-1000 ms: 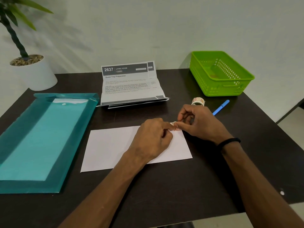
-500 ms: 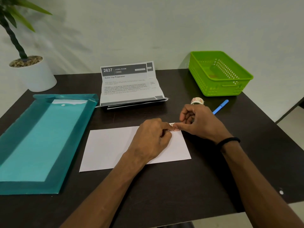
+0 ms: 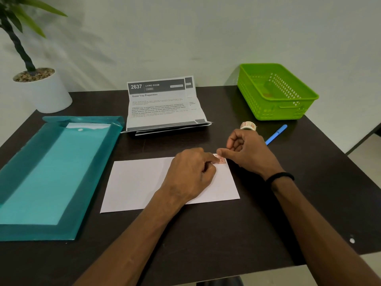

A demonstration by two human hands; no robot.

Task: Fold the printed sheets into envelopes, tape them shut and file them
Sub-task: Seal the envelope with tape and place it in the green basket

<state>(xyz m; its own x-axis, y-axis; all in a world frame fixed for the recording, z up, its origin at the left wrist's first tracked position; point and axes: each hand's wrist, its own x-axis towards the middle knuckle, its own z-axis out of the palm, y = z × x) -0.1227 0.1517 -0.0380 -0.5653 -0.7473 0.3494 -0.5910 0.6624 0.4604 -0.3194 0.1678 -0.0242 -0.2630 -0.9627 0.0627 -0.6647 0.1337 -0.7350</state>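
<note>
A dark, matte wood-grain table [image 3: 226, 234] is seen from above, with a plain white folded sheet [image 3: 140, 182] lying flat on it near the middle, a smooth rectangle with crisp edges and no print showing on its upper face. At the sheet's far right corner a small piece of patterned tape [image 3: 221, 160], pinkish and slightly glossy, is laid across the edge. The left hand [image 3: 189, 174] rests on the sheet with its fingers curled under and the forefinger stretched out, its tip pressed onto the tape. The right hand [image 3: 247, 153] is held just beside the corner, its fingers loosely curled and its thumb extended so that the tip meets the tape next to the left forefinger; a black band is worn on that wrist. A translucent teal plastic folder [image 3: 41, 178] with a snap button lies open at the left, well apart from the sheet. Behind the sheet, a stack of printed sheets [image 3: 162, 104] is propped up, creased and headed "2637 LIVING ROOM". A small roll of tape [image 3: 248, 125] and a blue pen [image 3: 276, 134] lie beyond the right hand, near a perforated bright green plastic basket [image 3: 276, 93]. A plant in a smooth white pot [image 3: 45, 89] stands at the far left corner.
</note>
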